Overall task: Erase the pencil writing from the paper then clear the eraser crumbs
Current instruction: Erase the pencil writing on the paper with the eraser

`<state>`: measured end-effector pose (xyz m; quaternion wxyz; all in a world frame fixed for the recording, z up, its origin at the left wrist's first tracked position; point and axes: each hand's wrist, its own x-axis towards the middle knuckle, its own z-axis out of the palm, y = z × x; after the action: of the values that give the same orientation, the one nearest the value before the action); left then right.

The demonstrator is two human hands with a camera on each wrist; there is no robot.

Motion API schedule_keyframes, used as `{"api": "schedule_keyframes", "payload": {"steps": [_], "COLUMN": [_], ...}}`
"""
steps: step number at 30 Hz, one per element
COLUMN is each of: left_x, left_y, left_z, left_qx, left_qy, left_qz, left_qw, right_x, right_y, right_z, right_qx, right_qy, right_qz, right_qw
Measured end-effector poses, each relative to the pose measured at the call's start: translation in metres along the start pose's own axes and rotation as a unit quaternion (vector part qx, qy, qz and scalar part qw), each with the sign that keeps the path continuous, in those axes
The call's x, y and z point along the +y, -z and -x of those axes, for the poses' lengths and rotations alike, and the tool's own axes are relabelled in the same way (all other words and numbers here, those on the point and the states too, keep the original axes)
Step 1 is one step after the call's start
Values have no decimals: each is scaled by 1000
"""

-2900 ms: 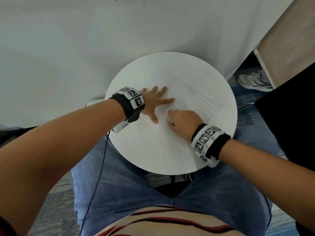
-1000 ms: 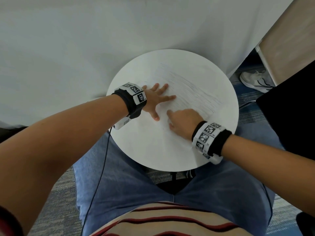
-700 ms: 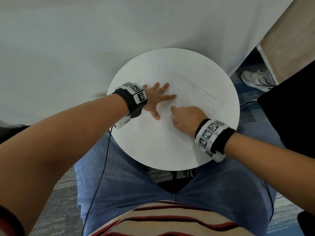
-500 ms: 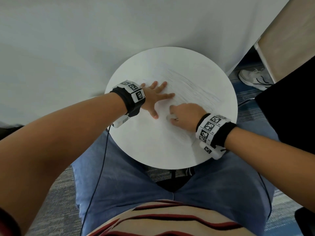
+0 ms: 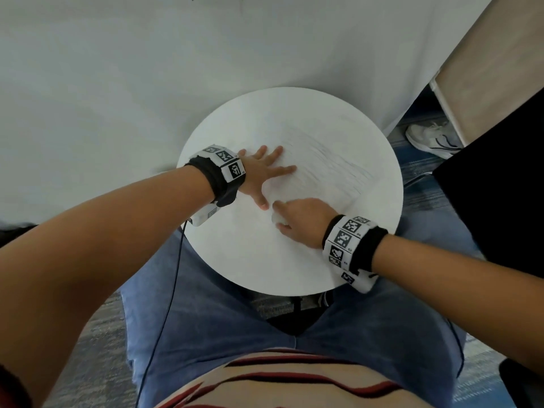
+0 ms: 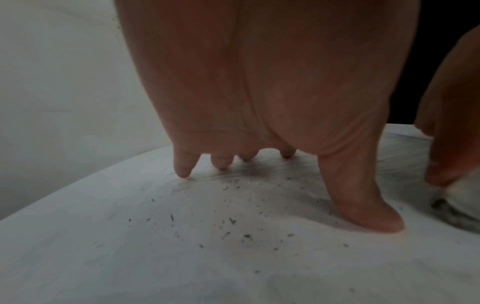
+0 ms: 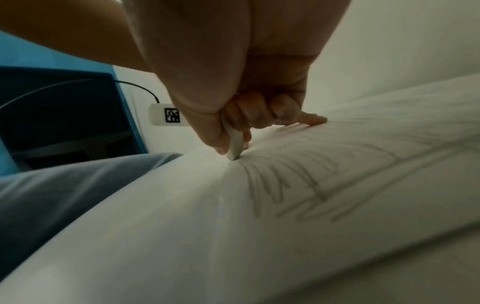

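A white paper [image 5: 329, 172] with grey pencil strokes [image 7: 298, 185] lies on the round white table [image 5: 265, 260]. My left hand [image 5: 262, 175] presses flat on the paper's left part, fingers spread and straight [image 6: 363, 216]. My right hand [image 5: 297, 220] pinches a white eraser [image 7: 235, 144] between thumb and curled fingers, its tip pressed on the paper at the near edge of the strokes. The eraser [image 5: 276, 219] shows just below my left thumb in the head view. Dark eraser crumbs [image 6: 233, 222] are scattered on the paper under my left palm.
The table stands over my lap in blue jeans [image 5: 206, 334], against a white wall [image 5: 117, 83]. A white shoe [image 5: 429, 139] lies on the floor at the right, beside a beige panel [image 5: 485, 69]. A black cable [image 5: 167, 304] hangs from my left wrist.
My right hand has rubbed the eraser back and forth near the left thumb, ending a little lower and to the left. The left hand has stayed pressed on the paper.
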<state>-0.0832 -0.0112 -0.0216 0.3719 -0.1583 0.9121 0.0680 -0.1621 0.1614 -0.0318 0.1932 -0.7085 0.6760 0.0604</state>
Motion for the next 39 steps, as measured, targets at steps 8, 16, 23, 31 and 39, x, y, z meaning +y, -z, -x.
{"api": "schedule_keyframes", "payload": {"steps": [8, 16, 23, 31, 39], "left_x": [-2, -2, -3, -2, -2], "left_y": [-9, -9, -11, -11, -10], "left_z": [0, 1, -1, -2, -3], "left_qx": [26, 22, 18, 21, 22], "left_qy": [-6, 1, -2, -4, 1], "left_qz": [17, 22, 21, 19, 14], "left_qw": [1000, 1000, 1000, 1000, 1000], "right_x": [36, 32, 14, -1, -1], "right_y": [15, 19, 7, 5, 10], "right_z": [2, -4, 8, 9, -1], "right_qx": [64, 76, 16, -6, 24], "right_qy": [-126, -111, -23, -35, -59], "right_qz": [-121, -117, -63, -31, -13], "right_qw": [982, 984, 998, 999, 998]}}
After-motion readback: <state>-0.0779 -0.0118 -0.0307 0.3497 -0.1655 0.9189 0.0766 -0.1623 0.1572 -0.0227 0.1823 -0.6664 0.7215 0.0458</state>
